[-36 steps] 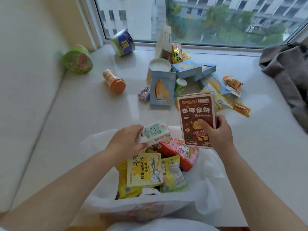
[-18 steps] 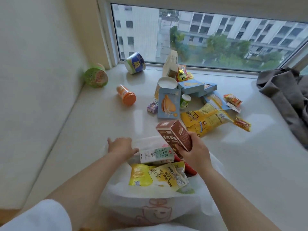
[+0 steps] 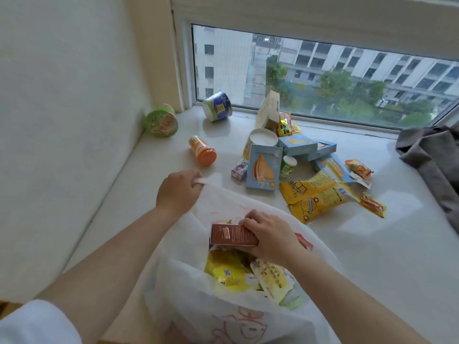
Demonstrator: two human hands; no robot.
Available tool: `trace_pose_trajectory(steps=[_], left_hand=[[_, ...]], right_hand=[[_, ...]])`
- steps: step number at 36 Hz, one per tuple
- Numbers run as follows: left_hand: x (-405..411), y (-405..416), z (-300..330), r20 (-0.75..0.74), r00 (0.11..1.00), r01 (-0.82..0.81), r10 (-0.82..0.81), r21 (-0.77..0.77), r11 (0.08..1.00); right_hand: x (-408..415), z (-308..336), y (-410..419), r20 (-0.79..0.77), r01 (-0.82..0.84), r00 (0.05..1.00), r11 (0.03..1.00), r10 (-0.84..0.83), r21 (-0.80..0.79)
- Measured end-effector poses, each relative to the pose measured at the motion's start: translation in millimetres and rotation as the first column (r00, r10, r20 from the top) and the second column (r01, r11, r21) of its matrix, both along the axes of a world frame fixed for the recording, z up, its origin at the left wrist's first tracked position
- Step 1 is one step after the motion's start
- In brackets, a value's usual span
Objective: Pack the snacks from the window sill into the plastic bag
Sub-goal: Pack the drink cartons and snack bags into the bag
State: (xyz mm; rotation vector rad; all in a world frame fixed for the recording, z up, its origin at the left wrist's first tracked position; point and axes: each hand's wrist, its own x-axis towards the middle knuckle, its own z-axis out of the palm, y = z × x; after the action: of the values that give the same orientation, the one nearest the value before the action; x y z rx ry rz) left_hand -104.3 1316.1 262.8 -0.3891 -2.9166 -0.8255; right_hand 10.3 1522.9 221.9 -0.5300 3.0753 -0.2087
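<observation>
A white plastic bag stands open at the near edge of the window sill, with yellow snack packets inside. My left hand pinches the bag's far handle and holds it up. Inside the bag's mouth, my right hand grips a brown snack box lying on its side. On the sill beyond lie a light blue box, yellow chip bags, an orange-lidded bottle, a white cup and small wrapped snacks.
A green bowl lies in the left corner against the wall and a blue bowl lies by the window. More blue boxes are stacked at the back. Grey cloth covers the sill's right end.
My right hand has carried the brown box down into the bag and turned it flat. My left hand let go of the white-green carton, which is out of sight, and took the bag's handle.
</observation>
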Motion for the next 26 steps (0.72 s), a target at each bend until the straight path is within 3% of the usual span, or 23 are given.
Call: trace_pose_trajectory(steps=[3,6,8,10,13,17,19,21,23,26], left_hand=[[11.6,-7.3,-7.5,0.031,0.995,0.094,-0.091,-0.117,0.989],[19.8,-17.5,-16.7,0.066,0.992,0.119,-0.106,-0.244,0.962],[26.4,-24.6,-23.1,0.117,0.985,0.159,-0.124,-0.357,0.921],[35.6,-27.4,-30.0,0.178,0.973,0.213,-0.145,-0.460,0.862],[49.1,-27.1,-35.9,0.212,0.966,0.237,-0.145,-0.520,0.820],[65.3,-21.4,-29.7,0.178,0.962,0.272,-0.208,-0.544,0.794],[76.7,-11.3,-22.3,0.115,0.940,0.336,-0.321,-0.475,0.813],[93.5,5.7,-12.9,0.178,0.883,0.468,-0.434,-0.407,0.785],[116.4,24.1,-12.9,0.304,0.765,0.642,-0.568,-0.428,0.636],[145.0,44.4,-21.2,0.447,0.606,0.780,-0.658,-0.495,0.382]], right_hand=[[-11.1,-5.3,-13.8,-0.086,0.058,0.995,0.997,-0.054,0.045],[-9.1,-18.5,-33.6,0.115,-0.049,0.993,0.994,0.037,0.098],[-3.2,-20.8,-40.9,0.240,-0.053,0.970,0.998,0.045,0.026],[-0.2,-18.6,-39.4,0.281,0.043,0.960,0.986,0.004,-0.159],[0.8,-12.1,-27.4,0.171,0.196,0.976,0.881,-0.134,-0.430],[16.3,-14.6,6.5,-0.095,0.285,0.925,0.839,-0.367,-0.463],[28.0,-20.5,31.5,-0.117,0.408,0.864,0.817,-0.490,-0.408],[41.1,-26.8,58.0,0.010,0.623,0.757,0.716,-0.654,-0.314],[55.9,-34.9,82.2,0.155,0.822,0.569,0.552,-0.808,-0.139],[75.5,-51.9,110.2,0.332,0.933,0.311,0.353,-0.890,0.073]])
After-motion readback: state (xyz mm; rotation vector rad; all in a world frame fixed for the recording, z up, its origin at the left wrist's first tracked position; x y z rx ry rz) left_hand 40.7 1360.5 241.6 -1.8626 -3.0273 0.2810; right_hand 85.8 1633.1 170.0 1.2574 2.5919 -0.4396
